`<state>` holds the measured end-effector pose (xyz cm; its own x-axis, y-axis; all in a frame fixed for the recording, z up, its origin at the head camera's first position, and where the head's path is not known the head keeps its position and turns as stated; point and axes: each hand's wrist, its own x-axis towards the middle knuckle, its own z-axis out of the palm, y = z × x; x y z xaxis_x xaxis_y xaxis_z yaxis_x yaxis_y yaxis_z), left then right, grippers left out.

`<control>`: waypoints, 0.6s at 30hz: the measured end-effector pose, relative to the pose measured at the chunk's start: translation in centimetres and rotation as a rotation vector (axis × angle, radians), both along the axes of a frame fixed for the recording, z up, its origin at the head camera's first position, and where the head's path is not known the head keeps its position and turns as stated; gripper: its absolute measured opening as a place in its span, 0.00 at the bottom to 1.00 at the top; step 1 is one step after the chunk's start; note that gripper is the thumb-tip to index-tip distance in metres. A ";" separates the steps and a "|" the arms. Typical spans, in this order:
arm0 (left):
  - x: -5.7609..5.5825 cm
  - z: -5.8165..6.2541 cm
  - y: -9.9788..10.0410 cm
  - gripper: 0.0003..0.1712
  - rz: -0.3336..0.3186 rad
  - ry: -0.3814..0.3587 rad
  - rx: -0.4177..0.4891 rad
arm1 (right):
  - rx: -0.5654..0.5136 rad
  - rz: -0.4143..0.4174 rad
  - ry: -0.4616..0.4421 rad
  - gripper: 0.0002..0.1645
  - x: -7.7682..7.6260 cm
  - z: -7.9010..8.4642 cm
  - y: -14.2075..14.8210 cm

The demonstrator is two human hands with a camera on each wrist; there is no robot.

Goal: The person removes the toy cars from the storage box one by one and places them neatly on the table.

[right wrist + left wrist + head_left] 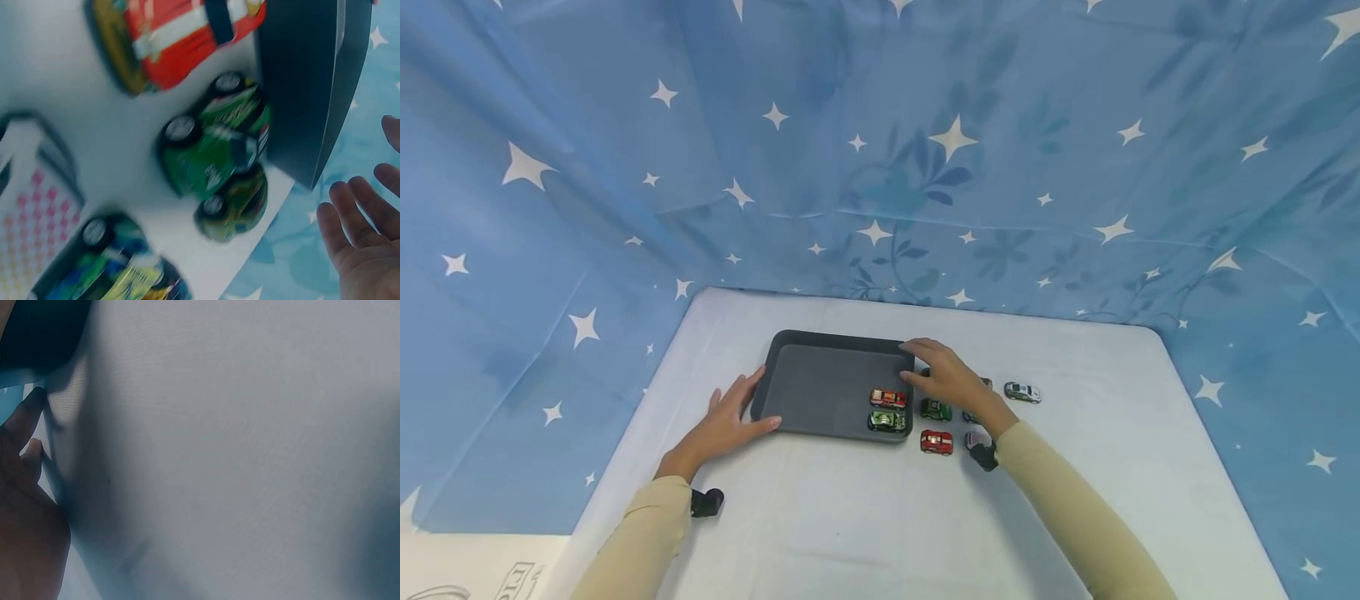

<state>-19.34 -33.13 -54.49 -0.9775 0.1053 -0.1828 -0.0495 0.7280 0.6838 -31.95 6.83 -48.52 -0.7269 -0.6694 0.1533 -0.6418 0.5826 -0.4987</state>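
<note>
A dark grey tray [827,379] lies on the white table. Inside it, by its right end, are a red-orange toy car [888,398] and a green toy car [887,422] in front of that one. My left hand [726,427] is at the tray's left end, fingers and thumb spread along the edge. Over the right edge my right hand [951,377] reaches with extended fingers, holding nothing; in the right wrist view its fingers stand apart from the tray wall [306,81]. Close to that hand sit a dark green toy car [936,409] and a red toy car [936,442].
A white toy car [1023,392] stands farther right. Beneath the right forearm is a pink-and-white toy car [976,438], with others partly covered. A blue star-patterned curtain [880,183] rises behind the white table [850,517].
</note>
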 end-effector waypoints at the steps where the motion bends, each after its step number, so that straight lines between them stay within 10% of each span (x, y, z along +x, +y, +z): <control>1: 0.0 0.0 0.0 0.57 -0.002 0.000 0.001 | 0.006 0.003 0.001 0.32 0.1 0.0 -0.3; 18: 0.0 0.2 0.0 0.56 -0.001 -0.002 0.019 | 0.070 0.118 -0.019 0.32 0.7 -0.6 -3.6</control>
